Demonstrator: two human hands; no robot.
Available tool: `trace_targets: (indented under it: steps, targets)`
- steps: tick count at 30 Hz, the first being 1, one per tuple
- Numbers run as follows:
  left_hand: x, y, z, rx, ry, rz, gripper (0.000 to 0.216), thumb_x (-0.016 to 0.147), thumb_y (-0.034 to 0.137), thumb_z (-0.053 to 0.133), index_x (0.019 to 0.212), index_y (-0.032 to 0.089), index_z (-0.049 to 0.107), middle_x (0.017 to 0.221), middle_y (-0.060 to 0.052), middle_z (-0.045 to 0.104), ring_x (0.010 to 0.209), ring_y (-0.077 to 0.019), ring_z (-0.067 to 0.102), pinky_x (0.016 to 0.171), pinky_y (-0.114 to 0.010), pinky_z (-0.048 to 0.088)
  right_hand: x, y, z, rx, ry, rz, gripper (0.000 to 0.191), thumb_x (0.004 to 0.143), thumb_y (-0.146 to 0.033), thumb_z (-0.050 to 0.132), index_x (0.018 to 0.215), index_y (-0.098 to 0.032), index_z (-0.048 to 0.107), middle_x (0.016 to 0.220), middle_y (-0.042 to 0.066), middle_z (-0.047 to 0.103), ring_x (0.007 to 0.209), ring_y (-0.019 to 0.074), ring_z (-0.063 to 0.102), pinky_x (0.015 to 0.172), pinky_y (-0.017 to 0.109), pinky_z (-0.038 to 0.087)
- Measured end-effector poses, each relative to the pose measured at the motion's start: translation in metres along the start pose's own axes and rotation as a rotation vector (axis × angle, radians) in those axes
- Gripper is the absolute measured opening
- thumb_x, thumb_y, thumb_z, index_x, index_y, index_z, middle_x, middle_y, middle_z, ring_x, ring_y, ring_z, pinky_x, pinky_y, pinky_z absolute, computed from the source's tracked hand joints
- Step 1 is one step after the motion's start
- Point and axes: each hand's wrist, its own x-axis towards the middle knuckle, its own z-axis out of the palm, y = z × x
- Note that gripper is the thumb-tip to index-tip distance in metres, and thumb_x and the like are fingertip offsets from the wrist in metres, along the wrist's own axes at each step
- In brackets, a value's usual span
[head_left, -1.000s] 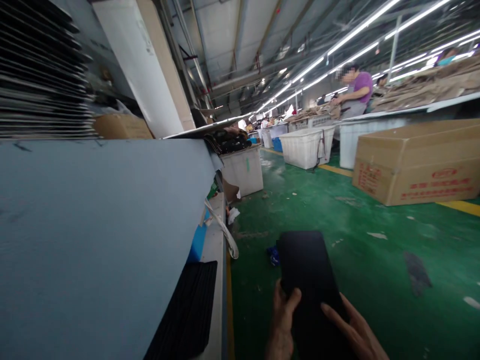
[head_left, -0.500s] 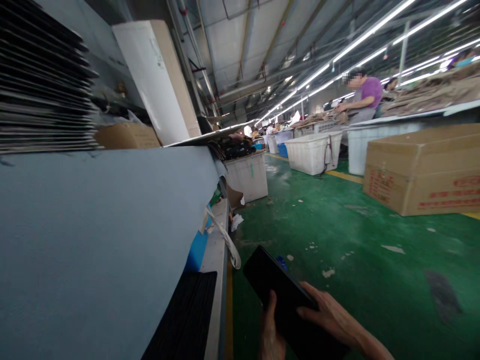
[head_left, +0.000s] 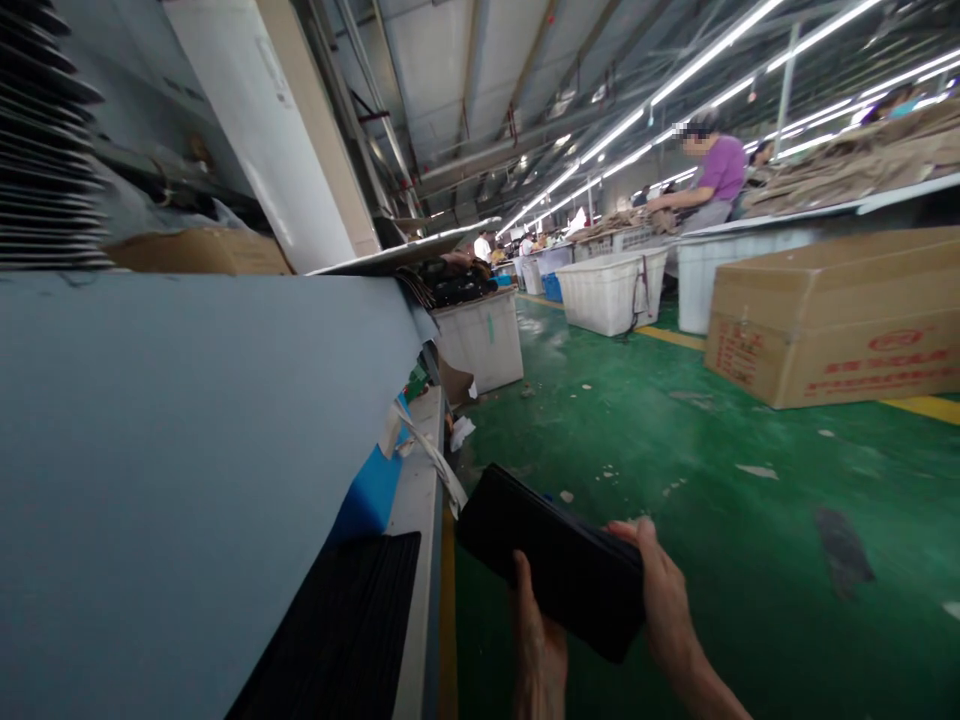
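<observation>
I have swung the black stack of flat pieces (head_left: 551, 565) from pointing away to lying crosswise, its far end now just beside the bench edge (head_left: 420, 560). My left hand (head_left: 536, 650) pinches it from below, thumb up its face, and my right hand (head_left: 660, 595) wraps its right end. Beyond, more black sheets (head_left: 341, 640) lie on the bench, then white bins (head_left: 611, 290) and a cardboard box (head_left: 832, 320).

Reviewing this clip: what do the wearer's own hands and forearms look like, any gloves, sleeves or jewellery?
Both hands are bare: no gloves, rings or watch on the left hand or right hand. The right forearm shows uncovered to the frame edge; no sleeve is visible on either arm.
</observation>
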Motion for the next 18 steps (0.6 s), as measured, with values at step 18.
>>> trace_targets:
  steps: [18]
  targets:
    - [-0.003,0.03,-0.042,0.428,-0.19,0.374,0.071,0.074,0.04,0.08,0.137,0.018,0.053,0.106,-0.008,0.067,0.089,-0.0193,0.062,0.084,-0.027,0.052,-0.023,-0.013,0.008,-0.246,-0.33,-0.546,0.036,0.086,-0.052,0.06,0.108,-0.024,0.065,0.102,0.006,0.069,0.087,0.0125,0.065,0.077,0.021,0.054]
